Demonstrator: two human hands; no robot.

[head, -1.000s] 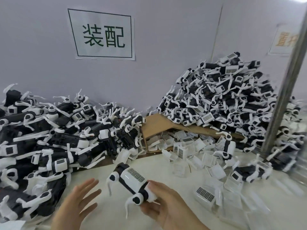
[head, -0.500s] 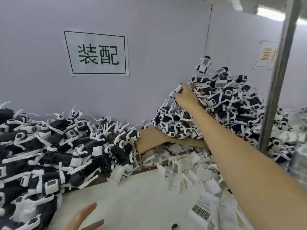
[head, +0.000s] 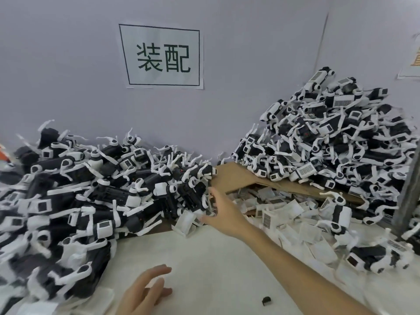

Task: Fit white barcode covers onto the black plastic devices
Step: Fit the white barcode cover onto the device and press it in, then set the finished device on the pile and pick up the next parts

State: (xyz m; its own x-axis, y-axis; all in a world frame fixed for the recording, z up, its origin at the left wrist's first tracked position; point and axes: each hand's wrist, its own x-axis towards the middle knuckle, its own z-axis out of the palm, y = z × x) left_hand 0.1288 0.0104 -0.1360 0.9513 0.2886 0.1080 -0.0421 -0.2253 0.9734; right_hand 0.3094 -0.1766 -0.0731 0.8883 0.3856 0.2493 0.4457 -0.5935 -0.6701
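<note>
A heap of black plastic devices (head: 102,196) with white straps fills the left side. My right hand (head: 221,211) reaches across to the heap's right edge; its fingertips lie among the parts there, next to a white cover (head: 185,223), and I cannot make out a grip. My left hand (head: 145,289) hovers low over the white table (head: 204,258) with straight, spread fingers and holds nothing. Loose white barcode covers (head: 284,208) spill from under a cardboard flap (head: 234,176). Devices with covers fitted are piled high at the right (head: 329,144).
A small black piece (head: 266,300) lies on the table near my right forearm. A grey metal post (head: 409,194) stands at the right edge. A paper sign (head: 162,56) hangs on the wall behind the heaps.
The covered device that my right hand held a second ago is gone from it. That hand went up to the right pile, then swung over to the left heap's edge. My left hand stayed low.
</note>
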